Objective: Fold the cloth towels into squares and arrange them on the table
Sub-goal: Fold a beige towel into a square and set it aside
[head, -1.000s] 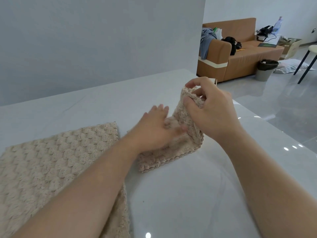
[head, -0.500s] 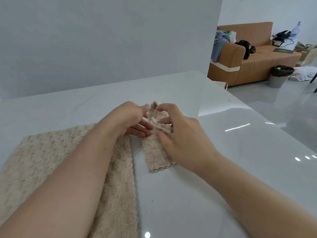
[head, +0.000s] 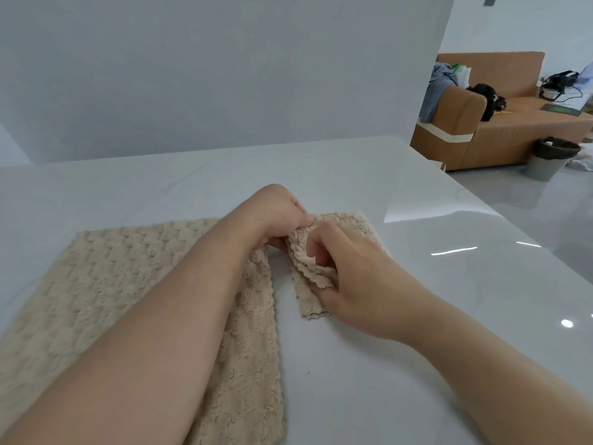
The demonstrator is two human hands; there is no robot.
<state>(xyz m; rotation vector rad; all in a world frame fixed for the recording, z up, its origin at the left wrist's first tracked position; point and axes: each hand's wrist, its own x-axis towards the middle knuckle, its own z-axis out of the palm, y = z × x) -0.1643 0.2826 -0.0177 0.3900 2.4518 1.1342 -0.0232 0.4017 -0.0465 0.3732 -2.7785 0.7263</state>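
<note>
At frame centre, a small beige fluffy folded towel (head: 309, 292) lies bunched, its edges scalloped, on the glossy white desk (head: 369, 364). The left hand (head: 276, 216) and right hand (head: 353, 281) both pinch its layered folds.

Head view: worn high, tipped forward and down, close over the white table (head: 369, 175).
Other views: just this one.

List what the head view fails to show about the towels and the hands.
- Small towel, head view: both hands cover its middle, so the fold count is hidden.
- Large towel: the left forearm and the picture's lower edge cut it off.
- Left hand: fingers tucked under.
- Right hand: thumb tip buried in the folds.
</note>
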